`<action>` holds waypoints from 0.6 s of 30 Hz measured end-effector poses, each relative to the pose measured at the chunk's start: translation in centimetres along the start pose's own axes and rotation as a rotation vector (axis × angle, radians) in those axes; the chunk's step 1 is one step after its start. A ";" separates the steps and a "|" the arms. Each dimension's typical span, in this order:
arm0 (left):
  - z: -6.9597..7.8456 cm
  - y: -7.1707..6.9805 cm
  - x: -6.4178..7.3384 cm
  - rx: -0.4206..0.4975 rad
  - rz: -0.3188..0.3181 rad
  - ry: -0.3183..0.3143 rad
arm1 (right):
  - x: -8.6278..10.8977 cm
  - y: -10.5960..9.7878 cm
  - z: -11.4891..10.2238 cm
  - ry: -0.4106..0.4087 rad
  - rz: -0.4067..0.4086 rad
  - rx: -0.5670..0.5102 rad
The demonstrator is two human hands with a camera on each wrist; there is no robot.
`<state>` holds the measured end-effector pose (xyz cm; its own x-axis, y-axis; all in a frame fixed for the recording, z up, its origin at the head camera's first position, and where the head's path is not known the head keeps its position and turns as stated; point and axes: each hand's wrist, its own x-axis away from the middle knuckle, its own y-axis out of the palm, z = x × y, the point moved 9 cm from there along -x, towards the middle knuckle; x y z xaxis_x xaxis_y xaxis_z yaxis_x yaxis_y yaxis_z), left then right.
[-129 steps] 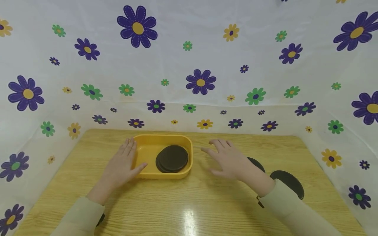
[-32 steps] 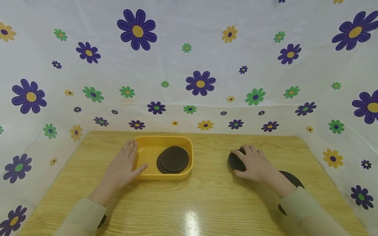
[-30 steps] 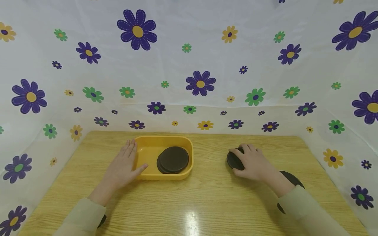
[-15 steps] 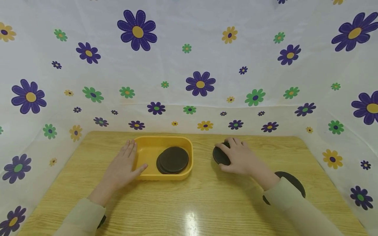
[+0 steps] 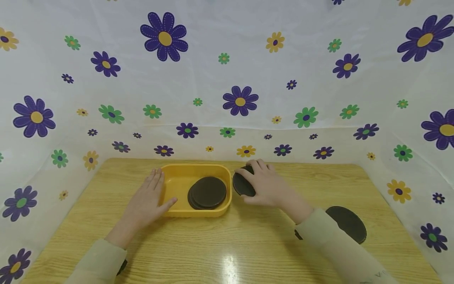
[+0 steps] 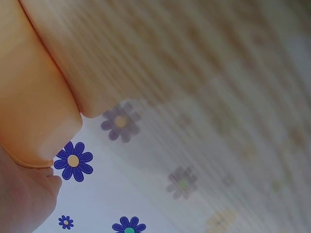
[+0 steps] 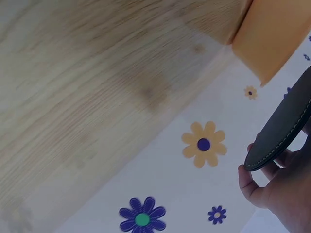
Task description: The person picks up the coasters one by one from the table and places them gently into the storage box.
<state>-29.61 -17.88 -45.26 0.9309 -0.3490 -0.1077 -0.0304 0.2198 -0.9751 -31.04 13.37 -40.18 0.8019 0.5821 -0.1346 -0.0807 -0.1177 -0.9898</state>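
My left hand [image 5: 143, 199] rests on the left end of a yellow plastic tray [image 5: 198, 213], its fingers straight and its thumb lying over the near rim. Inside the tray, toward the right, lies a small overlapping stack of round black coasters [image 5: 209, 192]. My right hand [image 5: 267, 185] holds another black coaster [image 5: 242, 184] by its edges, just off the tray's right wall. In the right wrist view this coaster [image 7: 284, 121] shows a stitched edge and is clear of the table, tilted, with fingertips around its rim. The left wrist view shows the tray's side [image 6: 46, 87] beside the hand.
One more black coaster [image 5: 349, 224] lies on the wooden table [image 5: 198, 248] at the right, partly covered by my right sleeve [image 5: 328, 236]. A white flower-printed cloth [image 5: 198, 71] stands around the back and sides of the table.
My right hand has gripped a coaster on the right and carried it left, up beside the tray. The left hand has stayed on the tray, and the stack inside looks the same.
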 end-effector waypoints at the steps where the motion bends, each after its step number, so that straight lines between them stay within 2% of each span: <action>1: 0.0 0.0 0.0 0.000 0.001 0.000 | -0.3 0.0 -0.4 -0.009 -0.002 0.002; 8: -0.1 0.1 -0.1 -0.003 0.000 0.002 | -2.3 0.0 -3.0 -0.062 0.007 0.011; 18: 0.1 -0.2 0.0 -0.017 0.011 0.008 | -4.5 0.1 -5.6 -0.084 0.003 -0.012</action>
<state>-29.56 -17.87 -45.05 0.9277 -0.3536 -0.1202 -0.0471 0.2085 -0.9769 -31.35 6.21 -39.37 0.7493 0.6469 -0.1418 -0.0756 -0.1291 -0.9887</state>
